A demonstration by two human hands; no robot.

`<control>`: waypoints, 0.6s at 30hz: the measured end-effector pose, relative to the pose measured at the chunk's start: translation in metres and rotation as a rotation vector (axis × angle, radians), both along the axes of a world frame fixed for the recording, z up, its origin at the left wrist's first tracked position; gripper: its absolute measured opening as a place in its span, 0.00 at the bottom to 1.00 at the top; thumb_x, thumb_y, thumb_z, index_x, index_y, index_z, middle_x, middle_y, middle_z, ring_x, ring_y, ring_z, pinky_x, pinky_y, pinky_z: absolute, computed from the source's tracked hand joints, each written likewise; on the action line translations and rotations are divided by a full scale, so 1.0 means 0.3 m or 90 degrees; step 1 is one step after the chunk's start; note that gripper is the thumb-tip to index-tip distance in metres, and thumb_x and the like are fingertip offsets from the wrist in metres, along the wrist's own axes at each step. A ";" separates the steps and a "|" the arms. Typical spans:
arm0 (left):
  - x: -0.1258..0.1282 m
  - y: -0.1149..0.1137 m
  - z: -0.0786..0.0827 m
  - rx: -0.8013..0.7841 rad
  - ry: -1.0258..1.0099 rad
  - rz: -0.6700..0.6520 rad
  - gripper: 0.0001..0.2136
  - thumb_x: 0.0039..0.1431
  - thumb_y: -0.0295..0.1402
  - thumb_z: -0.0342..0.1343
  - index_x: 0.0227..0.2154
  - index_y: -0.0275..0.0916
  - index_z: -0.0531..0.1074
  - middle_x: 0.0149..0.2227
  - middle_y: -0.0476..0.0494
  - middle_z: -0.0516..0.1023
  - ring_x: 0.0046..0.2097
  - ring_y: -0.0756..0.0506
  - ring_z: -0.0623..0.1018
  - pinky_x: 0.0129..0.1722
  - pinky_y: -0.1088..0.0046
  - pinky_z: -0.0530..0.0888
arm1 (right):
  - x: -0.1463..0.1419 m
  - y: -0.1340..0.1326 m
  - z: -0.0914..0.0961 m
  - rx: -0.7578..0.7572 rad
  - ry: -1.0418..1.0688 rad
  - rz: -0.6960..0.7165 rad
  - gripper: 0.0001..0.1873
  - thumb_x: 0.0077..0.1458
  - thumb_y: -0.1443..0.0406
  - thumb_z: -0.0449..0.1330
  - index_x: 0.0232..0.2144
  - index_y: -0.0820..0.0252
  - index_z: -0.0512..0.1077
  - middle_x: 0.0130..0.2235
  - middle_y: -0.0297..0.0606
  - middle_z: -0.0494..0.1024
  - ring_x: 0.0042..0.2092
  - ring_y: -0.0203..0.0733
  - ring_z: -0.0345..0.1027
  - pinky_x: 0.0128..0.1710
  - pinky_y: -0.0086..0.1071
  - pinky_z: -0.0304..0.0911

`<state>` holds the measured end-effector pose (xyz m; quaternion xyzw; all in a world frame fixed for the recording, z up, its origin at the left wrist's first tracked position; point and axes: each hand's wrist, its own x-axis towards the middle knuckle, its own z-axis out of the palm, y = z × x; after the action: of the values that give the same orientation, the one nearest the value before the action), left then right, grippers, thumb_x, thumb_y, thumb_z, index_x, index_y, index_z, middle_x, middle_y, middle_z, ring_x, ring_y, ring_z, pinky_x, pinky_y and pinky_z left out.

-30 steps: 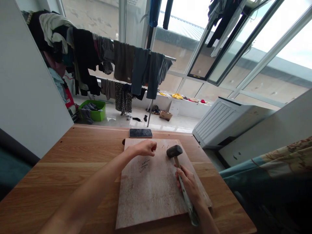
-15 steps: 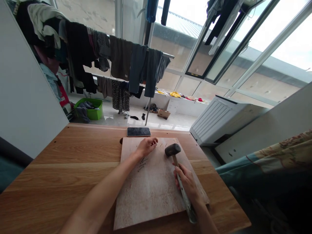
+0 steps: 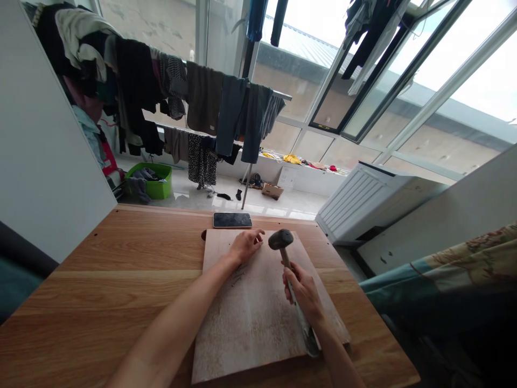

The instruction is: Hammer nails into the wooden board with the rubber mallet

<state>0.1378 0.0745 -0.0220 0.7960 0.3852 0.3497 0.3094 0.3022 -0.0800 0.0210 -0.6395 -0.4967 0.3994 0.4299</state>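
Observation:
A pale wooden board (image 3: 246, 334) lies on the table. Over its far part is my left hand (image 3: 246, 244), fingers bent and drawn together at the tips; anything between them is too small to make out. My right hand (image 3: 301, 288) is wrapped round the handle of a hammer (image 3: 280, 240) with a dark, blunt head. The head is just right of my left fingertips and seems to be held above the board. Several loose nails (image 3: 238, 277) lie on the board beside my left wrist, partly covered by the forearm.
A phone (image 3: 232, 220) lies on the wooden table (image 3: 121, 307) beyond the board. Past the table are a rack of hanging clothes (image 3: 202, 97), a green basket (image 3: 159, 186) and a white ridged appliance (image 3: 351, 199). A curtain (image 3: 436, 264) hangs at the right.
The hammer has shifted slightly left and up in the picture, nearer my left hand. My left fingers have changed shape a little and stay at the board's far part. The whole view has shifted slightly.

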 end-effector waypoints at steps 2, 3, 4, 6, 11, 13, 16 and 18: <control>0.002 -0.002 0.000 -0.011 -0.007 0.002 0.16 0.55 0.26 0.57 0.47 0.41 0.74 0.34 0.50 0.81 0.33 0.49 0.78 0.37 0.75 0.73 | -0.024 0.028 0.018 0.015 -0.028 0.004 0.19 0.55 0.50 0.55 0.37 0.59 0.69 0.24 0.27 0.67 0.17 0.32 0.61 0.12 0.25 0.55; 0.003 -0.004 -0.001 -0.013 -0.010 0.000 0.16 0.54 0.26 0.58 0.46 0.41 0.73 0.34 0.50 0.81 0.32 0.50 0.78 0.36 0.75 0.73 | -0.034 0.040 0.025 0.023 -0.049 0.008 0.19 0.55 0.50 0.54 0.38 0.59 0.69 0.24 0.27 0.67 0.16 0.32 0.61 0.12 0.25 0.56; 0.004 -0.005 -0.003 -0.012 -0.014 -0.002 0.16 0.54 0.25 0.58 0.46 0.41 0.73 0.33 0.51 0.80 0.32 0.50 0.77 0.35 0.76 0.73 | -0.041 0.051 0.030 0.026 -0.073 0.015 0.19 0.56 0.51 0.54 0.38 0.59 0.69 0.23 0.27 0.68 0.16 0.32 0.61 0.12 0.25 0.56; 0.005 -0.003 -0.006 -0.009 -0.021 -0.012 0.16 0.52 0.22 0.57 0.44 0.40 0.73 0.31 0.51 0.79 0.31 0.50 0.77 0.34 0.77 0.72 | -0.053 0.068 0.032 0.020 -0.115 0.032 0.18 0.57 0.52 0.53 0.37 0.59 0.69 0.23 0.27 0.68 0.16 0.32 0.61 0.12 0.25 0.56; -0.044 0.017 0.031 0.029 -0.001 -0.040 0.13 0.52 0.22 0.56 0.41 0.37 0.71 0.36 0.47 0.78 0.31 0.50 0.76 0.34 0.75 0.73 | -0.069 0.088 0.016 0.009 -0.129 0.034 0.16 0.57 0.52 0.51 0.33 0.59 0.68 0.22 0.28 0.69 0.15 0.32 0.62 0.11 0.24 0.56; -0.095 0.013 0.065 0.109 0.076 -0.056 0.11 0.54 0.22 0.55 0.40 0.37 0.71 0.39 0.44 0.78 0.36 0.48 0.78 0.38 0.72 0.74 | -0.070 0.082 0.012 0.008 -0.107 0.035 0.17 0.56 0.52 0.52 0.33 0.59 0.68 0.23 0.28 0.68 0.15 0.31 0.61 0.11 0.24 0.56; -0.185 -0.030 0.102 0.289 0.213 -0.184 0.15 0.56 0.18 0.50 0.43 0.39 0.72 0.42 0.42 0.78 0.45 0.45 0.77 0.46 0.70 0.73 | -0.055 0.049 0.008 0.009 -0.042 0.043 0.17 0.55 0.51 0.54 0.33 0.59 0.68 0.24 0.28 0.67 0.16 0.31 0.61 0.11 0.24 0.56; -0.236 -0.079 0.098 0.396 0.272 -0.275 0.15 0.59 0.19 0.50 0.44 0.42 0.72 0.42 0.42 0.78 0.47 0.46 0.77 0.48 0.72 0.72 | -0.034 0.015 0.000 0.001 -0.004 0.043 0.18 0.55 0.50 0.55 0.33 0.59 0.68 0.24 0.28 0.67 0.16 0.31 0.61 0.11 0.24 0.55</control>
<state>0.0670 0.0509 0.0075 0.9682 0.1411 0.2038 0.0341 0.2919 -0.0755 0.0210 -0.6233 -0.5196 0.4111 0.4153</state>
